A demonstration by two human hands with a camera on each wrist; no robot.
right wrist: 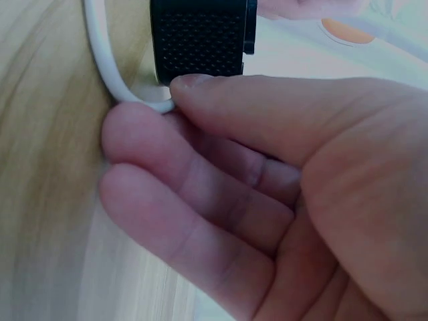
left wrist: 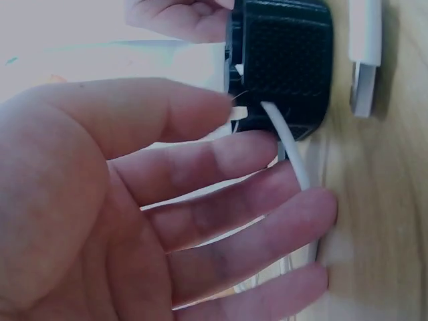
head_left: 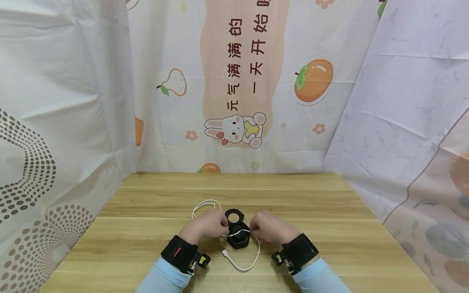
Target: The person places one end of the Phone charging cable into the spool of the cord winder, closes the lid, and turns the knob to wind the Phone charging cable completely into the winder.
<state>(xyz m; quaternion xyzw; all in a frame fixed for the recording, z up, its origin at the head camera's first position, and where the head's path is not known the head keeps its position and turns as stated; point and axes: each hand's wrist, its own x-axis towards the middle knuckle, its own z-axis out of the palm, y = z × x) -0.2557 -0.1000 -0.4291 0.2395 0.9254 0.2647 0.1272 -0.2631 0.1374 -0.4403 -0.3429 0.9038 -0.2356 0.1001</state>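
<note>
A small black hexagonal case (head_left: 238, 245) sits on the table with its ring-shaped lid (head_left: 239, 214) swung up at the back. Across its opening runs a white USB cable (head_left: 253, 264). My left hand (head_left: 210, 224) is at the case's left side; its fingers, fairly straight, lie against the cable (left wrist: 284, 130) where it leaves the case wall (left wrist: 287, 60), thumb and forefinger apart. On the other side, my right hand (head_left: 270, 228) pinches the cable (right wrist: 100, 47) between thumb and forefinger, close to the case (right wrist: 200, 43). The cable's USB plug (head_left: 224, 252) lies in front of the case.
More of the white cable lies looped on the wooden table (head_left: 311, 203) behind the left hand. A printed curtain (head_left: 165, 122) hangs along the table's back, with further cloth at both sides. Black camera straps (head_left: 300, 251) circle both wrists.
</note>
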